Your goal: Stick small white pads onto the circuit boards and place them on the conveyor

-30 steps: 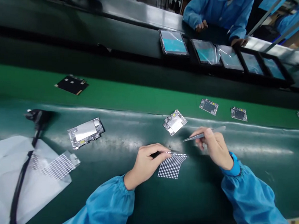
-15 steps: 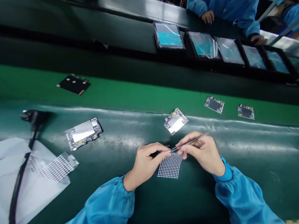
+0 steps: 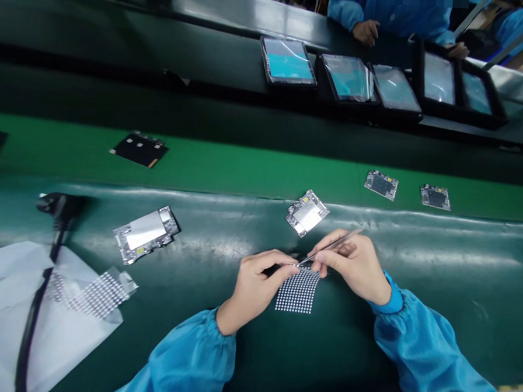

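My left hand (image 3: 259, 283) pinches the upper left edge of a sheet of small round white stickers (image 3: 295, 294). In my right hand (image 3: 350, 262) is a pair of metal tweezers (image 3: 335, 244), slanting down to the left. Their tips meet the sheet's top edge beside my left fingertips; whether a sticker sits between them is too small to tell. Just beyond my hands lies a circuit board (image 3: 308, 213) with a silver plate. Another circuit board (image 3: 146, 234) of this kind rests to the left on the green mat.
A black power plug (image 3: 61, 206) and its cable cross a white bag (image 3: 10, 300) at left, near another dotted sheet (image 3: 102, 293). Several boards lie on the green belt (image 3: 245, 169). Across it are framed screens (image 3: 290, 63) and a co-worker's hand (image 3: 365, 32).
The boards on the belt have shifted right. The tweezers' arms have come together. Across the belt, the co-worker's two rightmost framed screens have been tilted up, and the other screens have slid slightly left.
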The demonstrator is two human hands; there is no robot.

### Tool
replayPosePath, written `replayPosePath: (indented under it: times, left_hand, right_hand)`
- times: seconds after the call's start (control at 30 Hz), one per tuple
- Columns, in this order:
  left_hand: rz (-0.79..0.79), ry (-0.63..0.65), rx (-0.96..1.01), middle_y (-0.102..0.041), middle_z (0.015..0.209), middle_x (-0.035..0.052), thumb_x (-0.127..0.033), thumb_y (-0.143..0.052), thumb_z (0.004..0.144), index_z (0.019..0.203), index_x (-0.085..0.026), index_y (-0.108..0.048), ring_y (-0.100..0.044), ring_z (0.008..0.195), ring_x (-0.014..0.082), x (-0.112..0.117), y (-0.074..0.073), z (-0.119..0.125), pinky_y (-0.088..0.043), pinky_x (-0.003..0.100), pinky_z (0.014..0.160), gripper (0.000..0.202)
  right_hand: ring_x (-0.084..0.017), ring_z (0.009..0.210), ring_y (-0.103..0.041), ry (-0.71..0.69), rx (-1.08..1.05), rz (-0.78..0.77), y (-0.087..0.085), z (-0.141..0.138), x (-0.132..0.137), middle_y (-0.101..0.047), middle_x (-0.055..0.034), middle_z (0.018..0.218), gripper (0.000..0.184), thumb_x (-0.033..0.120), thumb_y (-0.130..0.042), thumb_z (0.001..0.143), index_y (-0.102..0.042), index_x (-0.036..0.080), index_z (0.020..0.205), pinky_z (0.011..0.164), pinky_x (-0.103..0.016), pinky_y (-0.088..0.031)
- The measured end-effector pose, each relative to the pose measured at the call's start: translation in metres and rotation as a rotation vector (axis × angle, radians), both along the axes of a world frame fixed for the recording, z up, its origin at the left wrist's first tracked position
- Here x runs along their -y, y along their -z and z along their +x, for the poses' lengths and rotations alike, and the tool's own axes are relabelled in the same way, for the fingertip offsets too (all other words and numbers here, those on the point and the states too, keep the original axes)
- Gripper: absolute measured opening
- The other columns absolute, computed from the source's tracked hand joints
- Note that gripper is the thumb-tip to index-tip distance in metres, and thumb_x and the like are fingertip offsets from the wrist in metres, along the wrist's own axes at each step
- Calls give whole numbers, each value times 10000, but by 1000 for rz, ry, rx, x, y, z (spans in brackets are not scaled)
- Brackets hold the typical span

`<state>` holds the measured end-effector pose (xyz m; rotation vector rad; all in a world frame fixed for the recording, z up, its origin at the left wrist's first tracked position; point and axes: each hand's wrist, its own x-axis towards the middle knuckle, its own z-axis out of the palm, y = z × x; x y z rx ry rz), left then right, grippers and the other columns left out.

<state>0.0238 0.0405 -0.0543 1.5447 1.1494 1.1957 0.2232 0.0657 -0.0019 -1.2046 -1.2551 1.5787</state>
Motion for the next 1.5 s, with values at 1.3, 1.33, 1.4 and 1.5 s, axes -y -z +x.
replayPosePath:
  times: [1.3,1.33,1.4,1.5]
  left_hand:
    - [-10,2,3,-796,745,7,-140,-767,834,777,-189,-778,-762,691,157,1,-3,0,-582,207,647,76]
    - [-13,3,4,-795,744,6,-141,-766,835,778,-190,-779,-762,693,157,1,-3,0,-582,207,649,76]
    - [-17,5,3,-793,740,4,-146,-764,839,777,-191,-778,-762,695,155,1,-3,0,-581,206,652,78]
    - [-16,4,-6,-793,739,5,-161,-766,842,774,-190,-777,-762,697,155,1,-3,0,-577,203,652,75]
  right_hand:
    - [-148,646,-675,137,268,406,60,-15,-62,-761,-43,842,69,247,-735,836,-771,190,853,578,-277,-564]
    - [-144,627,-668,141,265,403,60,-14,-62,-759,-40,830,63,240,-735,834,-772,190,846,569,-276,-560]
    - [-137,599,-657,141,271,395,60,-15,-62,-757,-37,814,57,227,-733,830,-773,186,835,554,-272,-552]
    - [-130,580,-647,131,288,398,59,-15,-63,-756,-34,800,51,213,-736,825,-777,183,833,542,-265,-541]
